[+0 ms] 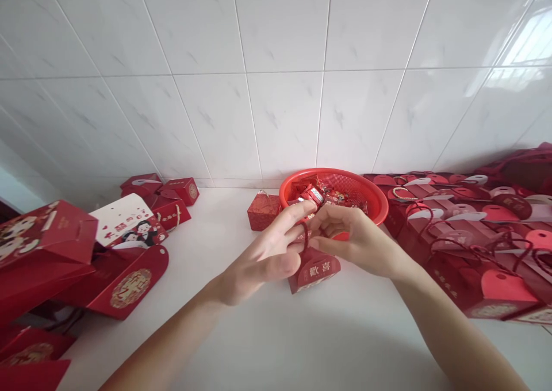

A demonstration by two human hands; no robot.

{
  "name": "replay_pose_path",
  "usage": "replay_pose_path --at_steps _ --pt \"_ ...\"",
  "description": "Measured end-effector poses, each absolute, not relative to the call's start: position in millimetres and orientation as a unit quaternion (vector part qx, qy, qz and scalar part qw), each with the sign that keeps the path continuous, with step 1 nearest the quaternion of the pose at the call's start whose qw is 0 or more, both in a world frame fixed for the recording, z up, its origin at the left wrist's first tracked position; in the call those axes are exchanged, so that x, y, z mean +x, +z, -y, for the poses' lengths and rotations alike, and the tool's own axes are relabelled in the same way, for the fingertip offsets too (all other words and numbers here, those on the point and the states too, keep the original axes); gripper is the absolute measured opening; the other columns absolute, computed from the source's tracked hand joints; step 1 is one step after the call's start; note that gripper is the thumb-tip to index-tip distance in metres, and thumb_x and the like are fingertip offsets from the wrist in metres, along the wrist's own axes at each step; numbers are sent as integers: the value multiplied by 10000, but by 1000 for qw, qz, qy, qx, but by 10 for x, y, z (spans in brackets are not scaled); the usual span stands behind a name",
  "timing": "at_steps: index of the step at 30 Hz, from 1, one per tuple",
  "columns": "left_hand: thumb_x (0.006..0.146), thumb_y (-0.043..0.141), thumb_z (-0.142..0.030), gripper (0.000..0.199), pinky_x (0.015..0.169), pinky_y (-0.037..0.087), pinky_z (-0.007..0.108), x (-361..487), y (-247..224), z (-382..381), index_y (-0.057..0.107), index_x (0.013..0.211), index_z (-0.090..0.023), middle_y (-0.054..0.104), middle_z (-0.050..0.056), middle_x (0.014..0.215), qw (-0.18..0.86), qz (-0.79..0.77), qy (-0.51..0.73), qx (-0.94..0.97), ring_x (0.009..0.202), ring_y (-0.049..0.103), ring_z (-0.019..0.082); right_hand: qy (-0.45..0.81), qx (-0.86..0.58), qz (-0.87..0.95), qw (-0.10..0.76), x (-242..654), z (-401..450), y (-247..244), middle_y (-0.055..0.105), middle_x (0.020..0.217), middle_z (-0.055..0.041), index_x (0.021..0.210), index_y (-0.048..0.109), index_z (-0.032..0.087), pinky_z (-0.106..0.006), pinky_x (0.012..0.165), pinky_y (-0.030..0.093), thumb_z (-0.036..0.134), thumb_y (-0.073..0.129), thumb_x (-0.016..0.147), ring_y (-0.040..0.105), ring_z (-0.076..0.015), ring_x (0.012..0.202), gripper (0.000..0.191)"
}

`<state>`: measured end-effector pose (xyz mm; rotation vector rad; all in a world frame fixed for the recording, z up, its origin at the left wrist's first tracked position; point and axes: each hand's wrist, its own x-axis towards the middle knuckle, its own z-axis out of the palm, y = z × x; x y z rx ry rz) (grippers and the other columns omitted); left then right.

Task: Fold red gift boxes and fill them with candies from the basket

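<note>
A small red candy box (pixel 317 271) with pale Chinese characters sits on the white counter, slightly tilted. Above its top rises a dark red cord (pixel 306 236). My left hand (pixel 267 253) is on the box's left, its fingers stretched out and thumb apart; some fingertips reach the cord. From the right, my right hand (pixel 345 233) curls in with thumb and fingers pinched at the cord, partly hiding it. Just behind both hands stands a red plastic basket (pixel 377 198) with wrapped sweets (pixel 314 194) in it.
Left of the basket is a small red patterned box (pixel 262 211). Rows of red boxes with cords (pixel 470 247) fill the right side. More red boxes (pixel 125 276) and a white printed one (pixel 125 221) crowd the left. A tiled wall (pixel 284 121) closes the back.
</note>
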<state>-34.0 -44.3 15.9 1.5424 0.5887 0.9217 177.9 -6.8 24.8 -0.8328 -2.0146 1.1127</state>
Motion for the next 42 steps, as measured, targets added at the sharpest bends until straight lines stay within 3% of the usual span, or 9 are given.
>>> replay_pose_path --at_steps 6,10,18,21,24,30,34,38,42 --pt "710 656 -771 1023 1145 358 539 -272 136 486 300 1558 -324 290 83 1624 559 -272 384 682 1485 249 406 311 -403 804 307 1649 186 205 675 750 -18 740 649 207 -283 621 455 253 603 850 600 -165 703 127" --pt "809 717 -551 875 1154 373 489 -221 130 538 299 1546 -332 352 86 1587 533 -283 371 706 1457 328 348 283 -421 811 292 1630 183 199 638 672 -9 706 639 201 -270 565 405 229 568 856 542 -142 616 167" --pt "805 725 -435 681 897 515 396 -107 -65 403 456 1410 -276 580 86 1240 223 -491 365 759 1062 586 262 299 -396 787 368 1739 246 348 657 722 -9 739 650 189 -270 629 443 208 599 839 580 -147 674 114" --pt "819 680 -475 363 749 511 340 -127 -119 322 645 1084 -231 601 36 955 235 -499 290 782 875 585 222 334 -383 776 372 1735 268 281 645 687 -1 699 621 184 -258 606 444 184 610 812 583 -142 657 114" --pt "796 677 -492 303 670 487 314 -109 -212 274 590 761 -204 549 12 803 247 -500 240 795 789 560 206 381 -379 759 366 1718 261 111 657 692 0 706 618 180 -252 599 450 175 638 784 590 -138 646 81" --pt "833 628 -451 276 824 501 376 16 -443 239 574 743 -196 589 62 948 217 -488 261 804 960 553 259 556 -353 616 432 1787 266 -165 657 706 0 724 605 174 -262 656 479 340 784 716 623 -147 692 244" --pt "833 666 -529 441 959 484 420 53 -458 240 633 1140 -214 622 87 1176 327 -403 278 808 1117 554 291 624 -337 500 496 1922 346 -168 666 720 -4 726 590 179 -258 680 486 429 852 650 618 -132 685 370" --pt "877 615 -565 643 1089 411 410 45 -444 215 452 1417 -257 480 112 1481 472 -296 321 765 1346 456 301 545 -348 475 597 2194 548 -2 627 688 19 753 596 192 -231 586 446 414 846 666 563 -105 609 346" --pt "884 570 -572 515 1021 452 419 48 -527 137 569 1266 -227 576 122 1372 515 -329 344 713 1188 580 278 389 -372 480 693 2675 895 333 615 671 14 780 607 221 -255 534 437 396 793 709 566 -130 592 265"
